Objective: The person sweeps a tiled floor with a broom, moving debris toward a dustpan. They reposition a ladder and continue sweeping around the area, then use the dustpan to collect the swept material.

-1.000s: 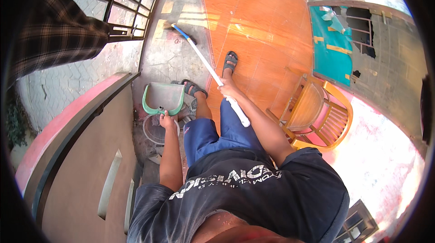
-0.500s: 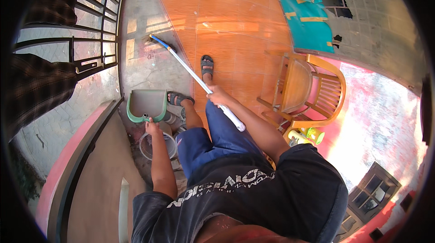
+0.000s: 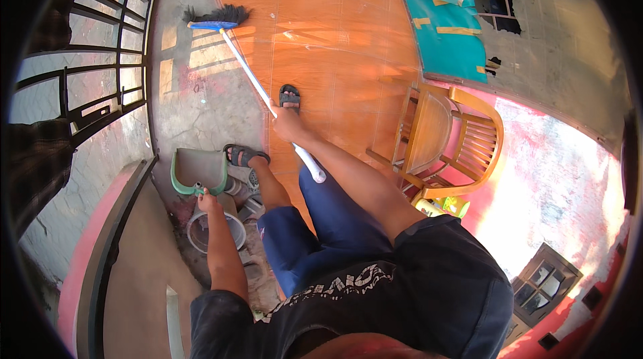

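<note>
My right hand (image 3: 287,124) grips the white handle of a broom (image 3: 258,88). Its blue head with black bristles (image 3: 216,16) rests on the grey concrete strip beside the orange tiled floor (image 3: 335,37). My left hand (image 3: 206,201) holds the handle of a green dustpan (image 3: 197,170), which sits low on the concrete just left of my left foot in a sandal (image 3: 244,155). My other sandalled foot (image 3: 289,98) stands on the tiles under the broom handle.
A black metal gate (image 3: 100,57) runs along the left. A grey bucket (image 3: 214,228) stands under my left arm. A wooden chair (image 3: 445,138) is to the right, a teal board (image 3: 445,31) leans on the far wall, and a reddish low wall (image 3: 100,272) lies lower left.
The broom head has swung farther out along the concrete, away from me. The view has tilted, and the dustpan stays in my left hand near my foot.
</note>
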A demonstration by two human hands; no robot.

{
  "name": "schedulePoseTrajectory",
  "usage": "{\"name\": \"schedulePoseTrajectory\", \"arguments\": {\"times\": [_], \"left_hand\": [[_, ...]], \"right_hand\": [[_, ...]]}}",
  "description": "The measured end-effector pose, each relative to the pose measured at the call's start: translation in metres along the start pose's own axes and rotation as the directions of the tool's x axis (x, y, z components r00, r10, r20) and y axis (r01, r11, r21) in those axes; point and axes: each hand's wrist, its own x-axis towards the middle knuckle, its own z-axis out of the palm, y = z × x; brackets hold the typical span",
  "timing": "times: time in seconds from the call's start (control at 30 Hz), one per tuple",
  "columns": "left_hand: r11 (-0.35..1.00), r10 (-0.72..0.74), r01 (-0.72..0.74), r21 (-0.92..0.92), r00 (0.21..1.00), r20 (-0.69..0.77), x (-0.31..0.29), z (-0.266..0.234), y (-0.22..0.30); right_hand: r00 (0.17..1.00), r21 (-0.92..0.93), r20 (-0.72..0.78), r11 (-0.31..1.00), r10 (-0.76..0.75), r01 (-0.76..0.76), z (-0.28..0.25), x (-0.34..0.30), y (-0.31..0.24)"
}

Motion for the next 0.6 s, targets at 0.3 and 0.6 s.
{"name": "schedulePoseTrajectory", "arguments": {"times": [0.3,0.6], "left_hand": [[0.998,-0.058,0.055,-0.031,0.994,-0.095,0.041,0.028,-0.039],[0.973,-0.101,0.064,-0.220,0.981,-0.164,0.100,0.046,-0.064]], "right_hand": [[0.999,0.097,-0.027,0.995,-0.033,0.035,0.029,-0.023,0.046],[0.999,-0.088,-0.037,0.996,0.018,-0.021,0.052,0.086,0.057]]}}
